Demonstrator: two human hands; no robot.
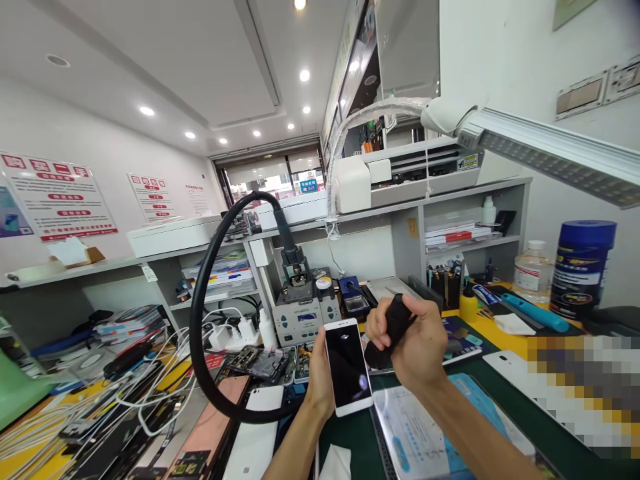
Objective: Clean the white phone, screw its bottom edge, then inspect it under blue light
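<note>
My left hand (320,381) grips a white smartphone (349,367) by its left edge, with the fingers behind it out of sight. The phone is tilted up and its dark screen faces me, showing small reflections. Just right of it, my right hand (420,333) is closed around a soft-looking black object (393,330) whose kind I cannot make out. The object's lower end comes close to the phone's right edge; whether they touch I cannot tell. Beneath both hands lies a dark green mat (357,437), with a white tissue (336,463) near the front.
A thick black hose (195,320) loops from the hot-air station (300,321) past my left arm. White cables (145,393) and phone parts crowd the left. At right stand a blue canister (580,270), a clear bottle (533,273) and a lamp (555,150) overhead.
</note>
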